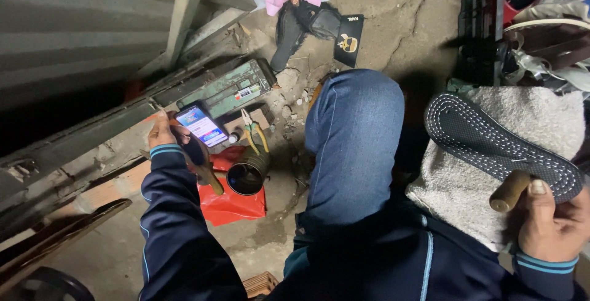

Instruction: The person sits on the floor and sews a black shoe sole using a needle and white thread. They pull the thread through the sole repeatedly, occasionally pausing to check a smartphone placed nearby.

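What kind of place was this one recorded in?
Probably an informal shoe-repair spot on a cracked concrete floor: a stitched shoe sole by the right hand, pliers and a glue tin near the left hand.

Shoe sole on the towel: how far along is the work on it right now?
Done, by the look of it: white stitching runs round the rim of the dark shoe sole. In hand: the right hand grips a wooden handle against the sole, which rests on a grey towel. The left hand reaches toward a lit phone beside pliers and a tin can. What remains cannot be judged; no shoe upper is joined yet.
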